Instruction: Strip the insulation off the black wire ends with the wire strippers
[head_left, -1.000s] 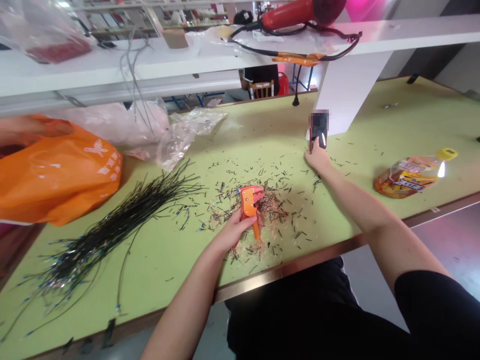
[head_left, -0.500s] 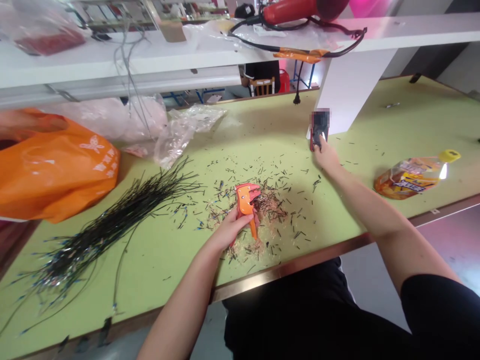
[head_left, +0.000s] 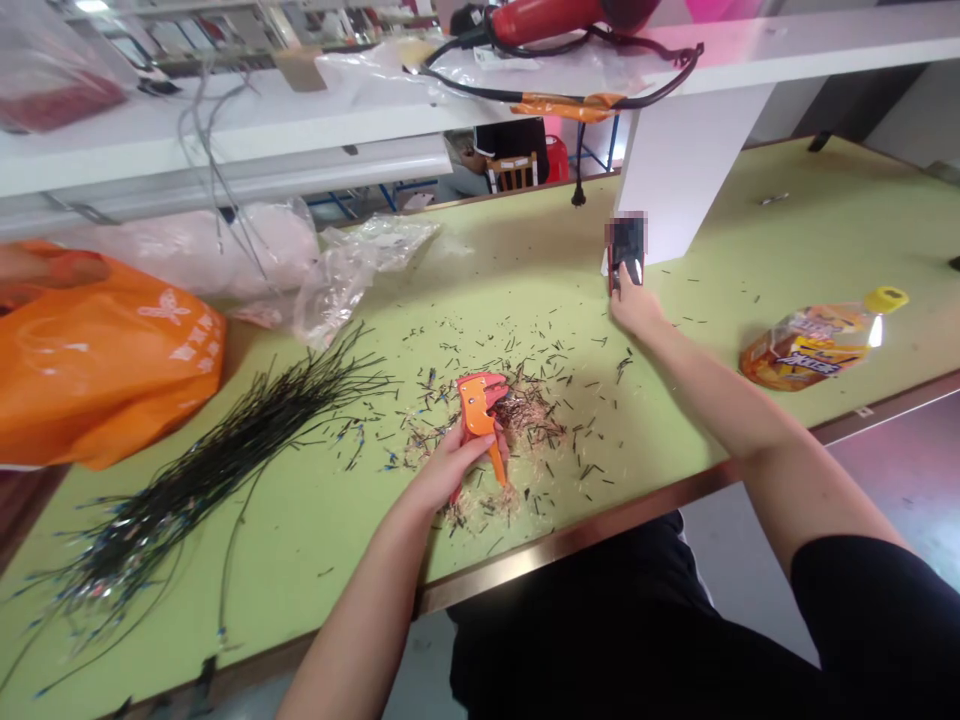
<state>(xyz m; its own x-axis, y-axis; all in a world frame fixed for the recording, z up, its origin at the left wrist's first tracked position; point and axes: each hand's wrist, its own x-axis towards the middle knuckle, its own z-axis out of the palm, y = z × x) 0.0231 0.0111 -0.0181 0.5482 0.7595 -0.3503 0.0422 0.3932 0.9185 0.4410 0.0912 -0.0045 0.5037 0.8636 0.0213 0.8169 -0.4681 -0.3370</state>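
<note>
My left hand is wrapped round the handles of an orange and red wire stripper, jaws pointing up and right. It is held above a scatter of short black wire offcuts and copper strands. My right hand reaches out to a phone propped upright against a white post. One finger is stretched out onto its screen; the other fingers are partly hidden. To the left of the stripper lies a thick bundle of black wires, with small blue tips at the near end.
An orange bag and clear plastic bags are at the left. On the right lies a drink bottle with a yellow cap. A white shelf crosses above the green table, carrying a red heat gun. A person sits beyond.
The camera view has shifted slightly, so most things appear a little further left. The left hand keeps its grip on the wire stripper, and the right hand stays at the phone.
</note>
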